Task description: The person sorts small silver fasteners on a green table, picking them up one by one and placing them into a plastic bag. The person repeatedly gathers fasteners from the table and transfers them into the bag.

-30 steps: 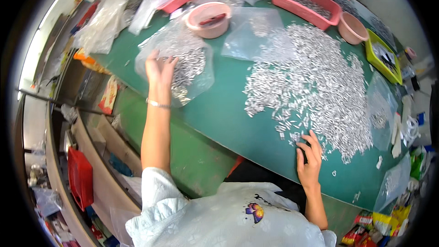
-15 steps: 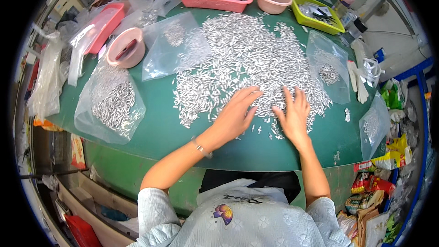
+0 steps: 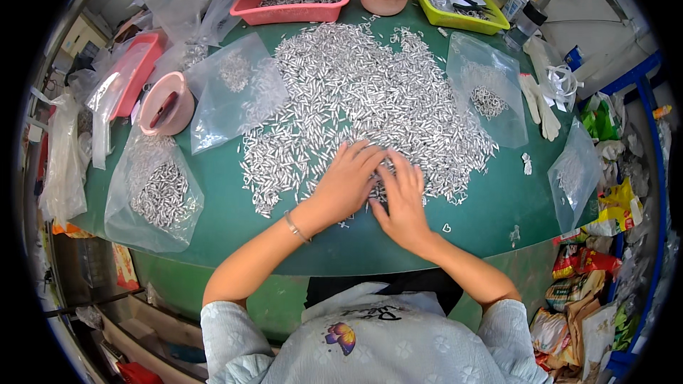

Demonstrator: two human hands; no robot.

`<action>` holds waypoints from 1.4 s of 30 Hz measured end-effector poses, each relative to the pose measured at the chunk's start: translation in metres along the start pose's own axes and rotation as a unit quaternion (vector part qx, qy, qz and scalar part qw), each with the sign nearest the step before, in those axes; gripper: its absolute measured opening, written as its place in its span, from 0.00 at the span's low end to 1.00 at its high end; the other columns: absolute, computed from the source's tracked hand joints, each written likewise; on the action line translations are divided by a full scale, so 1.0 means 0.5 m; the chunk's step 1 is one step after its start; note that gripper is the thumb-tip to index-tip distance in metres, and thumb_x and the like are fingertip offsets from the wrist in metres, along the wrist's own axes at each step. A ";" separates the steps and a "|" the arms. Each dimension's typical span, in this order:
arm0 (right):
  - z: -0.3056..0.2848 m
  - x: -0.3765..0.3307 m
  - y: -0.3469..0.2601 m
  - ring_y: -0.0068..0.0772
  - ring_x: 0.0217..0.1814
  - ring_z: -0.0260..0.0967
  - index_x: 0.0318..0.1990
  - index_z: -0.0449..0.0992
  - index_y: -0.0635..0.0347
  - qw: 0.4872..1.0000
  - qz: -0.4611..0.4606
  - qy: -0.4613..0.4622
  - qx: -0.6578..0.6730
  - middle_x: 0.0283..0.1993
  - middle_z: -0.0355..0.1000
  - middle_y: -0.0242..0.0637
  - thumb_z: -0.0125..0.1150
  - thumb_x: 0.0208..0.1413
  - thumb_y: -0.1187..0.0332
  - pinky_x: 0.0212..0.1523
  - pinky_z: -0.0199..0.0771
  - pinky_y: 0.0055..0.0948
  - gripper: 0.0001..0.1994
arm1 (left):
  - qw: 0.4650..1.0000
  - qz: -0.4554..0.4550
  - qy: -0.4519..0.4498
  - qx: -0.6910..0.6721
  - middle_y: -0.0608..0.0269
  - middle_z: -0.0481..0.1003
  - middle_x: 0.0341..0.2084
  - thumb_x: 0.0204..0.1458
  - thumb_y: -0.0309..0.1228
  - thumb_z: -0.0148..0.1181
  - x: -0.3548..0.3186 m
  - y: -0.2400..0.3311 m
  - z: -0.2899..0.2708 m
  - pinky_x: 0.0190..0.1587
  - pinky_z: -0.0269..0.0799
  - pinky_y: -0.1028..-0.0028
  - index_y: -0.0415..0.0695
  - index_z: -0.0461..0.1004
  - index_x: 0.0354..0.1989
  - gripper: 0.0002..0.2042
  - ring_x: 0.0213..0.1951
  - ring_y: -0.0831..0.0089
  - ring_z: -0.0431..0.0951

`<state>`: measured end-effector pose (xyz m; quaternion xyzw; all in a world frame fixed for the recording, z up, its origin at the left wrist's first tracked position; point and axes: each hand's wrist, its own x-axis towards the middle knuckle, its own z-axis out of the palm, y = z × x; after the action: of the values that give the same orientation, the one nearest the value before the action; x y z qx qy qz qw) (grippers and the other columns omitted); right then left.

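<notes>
A wide heap of small silvery metal pieces (image 3: 370, 92) covers the middle of the green table (image 3: 299, 252). At its near edge my left hand (image 3: 347, 179), with a bracelet on the wrist, lies over the pieces, fingers stretched out and slightly apart. Beside it my right hand (image 3: 402, 199) reaches in with its thumb apart from the fingers. The two hands meet or overlap at the fingertips; whatever lies beneath them is hidden. A small heart-shaped metal outline (image 3: 447, 227) lies alone to the right of my right hand.
Clear bags of metal pieces lie left (image 3: 160, 195), upper left (image 3: 235, 78) and right (image 3: 488, 89). A pink tray (image 3: 245, 11), a pink bowl (image 3: 386, 3) and a yellow-green tray (image 3: 462, 23) stand along the back. White gloves (image 3: 542, 110) rest at the right.
My right hand has moved left, up against my left hand, from its separate place on the heap. The view has shifted, so the table's things sit further left.
</notes>
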<state>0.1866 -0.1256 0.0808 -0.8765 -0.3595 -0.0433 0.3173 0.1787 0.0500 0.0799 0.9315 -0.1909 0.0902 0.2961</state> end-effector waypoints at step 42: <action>-0.022 -0.014 -0.046 0.48 0.60 0.62 0.46 0.75 0.60 0.994 -0.103 -0.011 0.026 0.53 0.68 0.42 0.65 0.49 0.75 0.59 0.59 0.45 0.15 | 0.969 -0.226 0.058 0.085 0.56 0.61 0.66 0.48 0.14 0.52 -0.273 0.131 -0.038 0.66 0.44 0.36 0.44 0.74 0.54 0.23 0.69 0.48 0.54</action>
<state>0.1680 -0.1240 0.0996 -0.8266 -0.4523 -0.0561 0.3301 0.0263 0.0532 0.0907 0.9655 0.0505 0.0909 0.2388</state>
